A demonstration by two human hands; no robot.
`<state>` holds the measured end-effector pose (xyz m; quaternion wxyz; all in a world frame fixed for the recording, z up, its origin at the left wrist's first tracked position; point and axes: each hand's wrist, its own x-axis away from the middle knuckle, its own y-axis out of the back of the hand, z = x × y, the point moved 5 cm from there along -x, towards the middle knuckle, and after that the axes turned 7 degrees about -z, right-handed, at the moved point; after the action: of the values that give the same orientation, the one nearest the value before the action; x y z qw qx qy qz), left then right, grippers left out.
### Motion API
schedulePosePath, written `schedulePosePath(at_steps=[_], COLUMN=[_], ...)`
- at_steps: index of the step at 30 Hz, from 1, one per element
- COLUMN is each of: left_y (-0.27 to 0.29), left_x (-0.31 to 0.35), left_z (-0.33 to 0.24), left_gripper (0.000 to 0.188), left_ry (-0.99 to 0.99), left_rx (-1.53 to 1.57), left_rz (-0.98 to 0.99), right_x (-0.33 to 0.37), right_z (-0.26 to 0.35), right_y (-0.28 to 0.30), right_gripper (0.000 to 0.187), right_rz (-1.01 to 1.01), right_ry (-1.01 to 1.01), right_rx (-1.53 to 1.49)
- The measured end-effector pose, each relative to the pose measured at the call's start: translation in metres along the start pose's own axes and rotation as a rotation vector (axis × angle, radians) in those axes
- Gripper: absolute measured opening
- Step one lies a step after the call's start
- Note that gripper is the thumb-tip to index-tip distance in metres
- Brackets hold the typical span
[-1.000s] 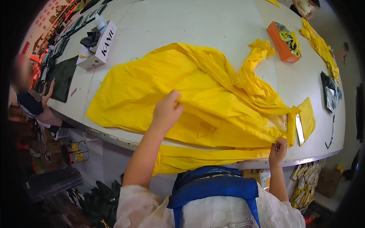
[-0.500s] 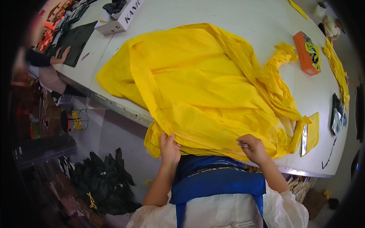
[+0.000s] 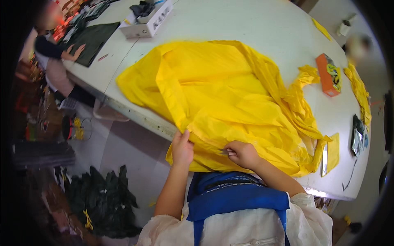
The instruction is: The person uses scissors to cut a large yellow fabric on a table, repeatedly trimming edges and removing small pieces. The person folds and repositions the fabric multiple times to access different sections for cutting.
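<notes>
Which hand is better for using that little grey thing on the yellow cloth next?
Probably the right hand: it holds the small grey tool, pointing toward the left hand, right by the yellow cloth. The left hand is busy gripping the cloth.

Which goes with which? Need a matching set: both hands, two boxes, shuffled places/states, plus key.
Things:
1. left hand
2. orange box
3. right hand
4. white box

Places/states:
A. holding a small metal tool
B. left part of the table, dark bundle inside
C. at the near-left edge of the yellow cloth
D. right part of the table

Pairs: 1-C, 2-D, 3-A, 4-B
</notes>
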<state>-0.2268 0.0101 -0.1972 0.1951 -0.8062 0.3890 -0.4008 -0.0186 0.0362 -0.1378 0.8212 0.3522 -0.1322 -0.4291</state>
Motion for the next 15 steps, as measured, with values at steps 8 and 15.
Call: schedulePosePath(at_steps=[8, 15], left_y=[0.029, -0.054], left_x=[0.026, 0.011], left_z=[-0.036, -0.053], left_gripper=[0.048, 0.048], left_ry=[-0.071, -0.348], left_rx=[-1.12, -1.575], left_rz=[-0.028, 0.116], right_x=[-0.047, -0.093], right_z=[-0.152, -0.241], right_y=[0.122, 0.155], right_gripper=[0.03, 0.035], right_rz=[-0.424, -0.432], right_ry=[-0.466, -0.804], right_rx=[0.165, 0.526])
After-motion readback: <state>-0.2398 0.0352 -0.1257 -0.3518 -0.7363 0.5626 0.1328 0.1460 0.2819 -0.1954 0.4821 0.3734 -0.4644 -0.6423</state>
